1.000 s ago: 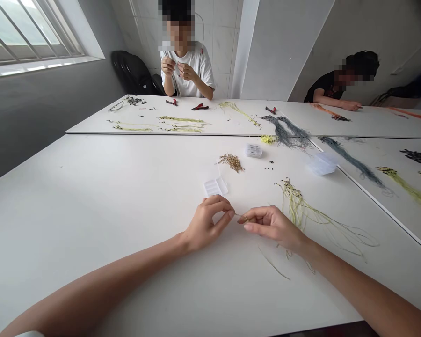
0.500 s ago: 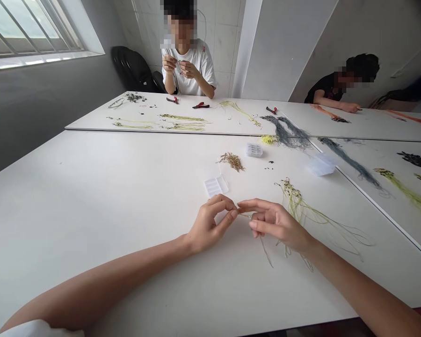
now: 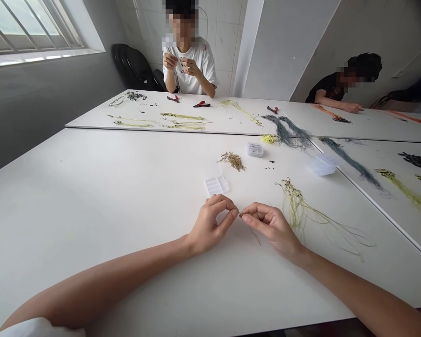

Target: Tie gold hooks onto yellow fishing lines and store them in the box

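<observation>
My left hand pinches a tiny gold-coloured piece between thumb and fingertips, low over the white table. Nearly touching it, my right hand is closed in a pinch at the other side of the piece, with a thin cord hanging below its fingers. Just behind my left hand lies an open clear plastic box. A pile of small gold-coloured hooks sits farther back. To the right of my right hand is a bundle of yellow-green cords with dark ends.
A closed-looking clear box and another plastic box stand farther back. Grey cord bundles cross the table seam. A person sits opposite, another person at the far right. Red-handled pliers lie on the far table.
My right hand's fingers have drawn together from a looser, spread pose into a pinch beside my left fingertips. The hanging cord has shifted left. My left hand has barely moved.
</observation>
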A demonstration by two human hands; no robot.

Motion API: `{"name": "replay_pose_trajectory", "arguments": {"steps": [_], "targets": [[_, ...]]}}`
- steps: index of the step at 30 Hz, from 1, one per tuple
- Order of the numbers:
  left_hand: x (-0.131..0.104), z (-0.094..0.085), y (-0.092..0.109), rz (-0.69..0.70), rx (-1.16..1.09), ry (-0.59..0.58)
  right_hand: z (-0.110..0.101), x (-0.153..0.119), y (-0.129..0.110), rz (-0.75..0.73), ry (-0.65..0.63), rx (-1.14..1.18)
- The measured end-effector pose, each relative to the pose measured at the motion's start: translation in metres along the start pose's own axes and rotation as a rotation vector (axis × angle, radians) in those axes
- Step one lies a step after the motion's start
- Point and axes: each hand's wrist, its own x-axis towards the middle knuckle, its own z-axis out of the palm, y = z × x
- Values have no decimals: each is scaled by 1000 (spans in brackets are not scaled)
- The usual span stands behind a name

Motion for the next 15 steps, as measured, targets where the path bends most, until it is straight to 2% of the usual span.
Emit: {"name": "replay_pose_trajectory", "arguments": {"steps": [8, 15], "targets": [[0, -2, -1, -78, -31, -80, -3, 1, 0, 4, 11, -56], [0, -2, -4, -90, -13, -90, -5, 2, 0, -3, 9, -58]]}}
